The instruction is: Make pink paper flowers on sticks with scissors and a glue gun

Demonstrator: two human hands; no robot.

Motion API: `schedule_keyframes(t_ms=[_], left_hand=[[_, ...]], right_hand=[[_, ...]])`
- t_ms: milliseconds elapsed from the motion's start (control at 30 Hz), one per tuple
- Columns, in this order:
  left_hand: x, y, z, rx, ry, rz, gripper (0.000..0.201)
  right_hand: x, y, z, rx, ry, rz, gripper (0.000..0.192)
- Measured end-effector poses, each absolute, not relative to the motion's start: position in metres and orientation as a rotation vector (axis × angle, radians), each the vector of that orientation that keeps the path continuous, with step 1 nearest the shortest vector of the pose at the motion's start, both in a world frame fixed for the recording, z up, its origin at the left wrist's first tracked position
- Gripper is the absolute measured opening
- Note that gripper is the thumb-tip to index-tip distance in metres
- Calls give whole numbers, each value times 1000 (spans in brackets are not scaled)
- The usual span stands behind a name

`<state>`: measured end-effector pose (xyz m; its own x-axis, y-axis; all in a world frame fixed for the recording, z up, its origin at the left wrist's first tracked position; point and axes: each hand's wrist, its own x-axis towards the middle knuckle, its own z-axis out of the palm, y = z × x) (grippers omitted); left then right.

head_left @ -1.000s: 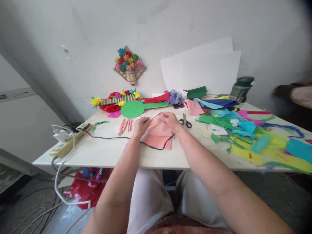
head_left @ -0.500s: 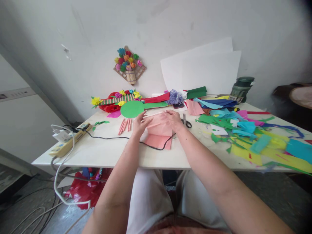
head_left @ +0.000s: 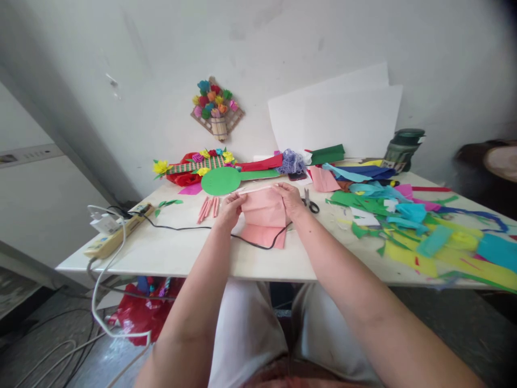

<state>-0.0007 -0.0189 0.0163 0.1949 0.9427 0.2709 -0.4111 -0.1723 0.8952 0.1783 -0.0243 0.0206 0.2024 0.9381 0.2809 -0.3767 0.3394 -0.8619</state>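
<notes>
A sheet of pink crepe paper (head_left: 264, 209) is stretched between my hands above the table, its lower part draping down to the tabletop. My left hand (head_left: 231, 209) pinches its upper left corner. At the upper right, my right hand (head_left: 290, 199) has fingers closed on the same top edge, where a thin pale roll or stick runs across. A black cord (head_left: 258, 245) passes over the lower part of the paper. Left of my left hand lie several rolled pink paper sticks (head_left: 208, 209). Scissors (head_left: 310, 202) rest just right of my right hand.
Behind my hands is a green paddle-shaped piece (head_left: 221, 181). Coloured paper scraps (head_left: 407, 221) cover the right side, with a dark green bottle (head_left: 404, 150) at the back. A yellow power strip (head_left: 117, 231) sits at the left edge. Purple yarn (head_left: 292, 161) lies behind.
My left hand's fingers, spread before, have closed on the pink paper's upper left corner. My right hand keeps its hold at the top right. The view has shifted slightly.
</notes>
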Motion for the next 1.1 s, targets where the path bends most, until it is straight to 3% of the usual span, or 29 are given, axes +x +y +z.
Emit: schedule_keyframes(t_ms=[1100], left_hand=[[0,-18,14,1219,643,1376,29]], right_hand=[[181,-24,18,-710,-1075,1095,25]])
